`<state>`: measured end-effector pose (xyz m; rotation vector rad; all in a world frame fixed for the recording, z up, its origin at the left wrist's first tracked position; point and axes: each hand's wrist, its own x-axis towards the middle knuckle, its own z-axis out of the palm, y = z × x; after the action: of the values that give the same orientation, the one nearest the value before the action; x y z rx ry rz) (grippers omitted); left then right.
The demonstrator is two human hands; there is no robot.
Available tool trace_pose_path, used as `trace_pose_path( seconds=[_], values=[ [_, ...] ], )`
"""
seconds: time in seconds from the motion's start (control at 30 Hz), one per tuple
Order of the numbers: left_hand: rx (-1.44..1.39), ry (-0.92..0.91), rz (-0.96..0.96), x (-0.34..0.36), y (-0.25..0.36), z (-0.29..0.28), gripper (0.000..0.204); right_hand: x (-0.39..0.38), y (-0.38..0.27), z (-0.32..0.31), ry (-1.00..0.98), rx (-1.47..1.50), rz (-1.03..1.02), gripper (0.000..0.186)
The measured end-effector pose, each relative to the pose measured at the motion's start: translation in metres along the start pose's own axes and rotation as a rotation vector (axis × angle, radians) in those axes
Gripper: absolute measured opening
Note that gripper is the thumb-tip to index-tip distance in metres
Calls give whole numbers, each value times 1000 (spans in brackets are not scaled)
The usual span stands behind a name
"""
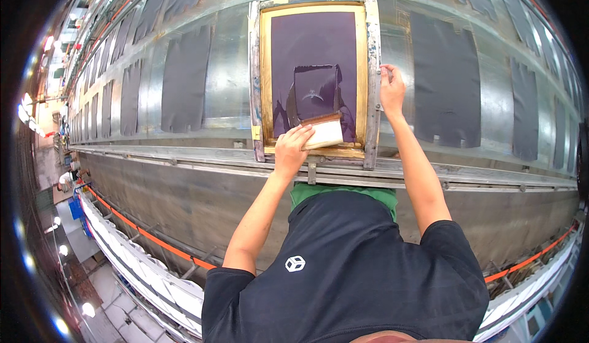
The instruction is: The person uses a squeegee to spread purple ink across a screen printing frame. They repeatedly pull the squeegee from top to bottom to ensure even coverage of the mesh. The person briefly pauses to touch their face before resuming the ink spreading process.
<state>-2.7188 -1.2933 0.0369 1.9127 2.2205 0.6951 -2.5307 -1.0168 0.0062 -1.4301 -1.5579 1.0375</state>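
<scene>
A screen-printing frame point(372, 36) lies flat on the long metal table in front of me, its dark purple mesh bordered in yellow. Dark, glossy ink point(296, 95) outlines a squarish patch around a small pale emblem in the lower half of the mesh. My left hand point(292, 150) is closed round the left end of a squeegee point(324, 133) with a pale handle, held near the frame's lower end. The squeegee's brown edge meets the inked mesh. My right hand point(392, 90) is at the frame's right side, fingers bent against its outer edge.
Dark fabric pieces point(446, 79) lie in rows on the shiny table point(230, 85) to both sides. A metal rail point(172, 154) with small stops runs along the near edge. Orange strips point(147, 223) and white material point(150, 275) lie behind me. Far left, a person point(65, 180) is visible.
</scene>
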Motion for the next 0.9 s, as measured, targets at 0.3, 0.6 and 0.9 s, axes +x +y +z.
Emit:
trace_pose_path(
  seconds=[0.3, 0.6, 0.9],
  values=[
    [1, 10, 113, -39, -42, -21, 48, -10, 10, 32, 36, -161, -8, 23],
    [7, -73, 35, 60, -80, -17, 44, -15, -52, 8, -275, -698, -540, 45],
    [-108, -97, 76, 135, -96, -17, 31, -53, -79, 67, -516, -689, -655, 44]
  ],
)
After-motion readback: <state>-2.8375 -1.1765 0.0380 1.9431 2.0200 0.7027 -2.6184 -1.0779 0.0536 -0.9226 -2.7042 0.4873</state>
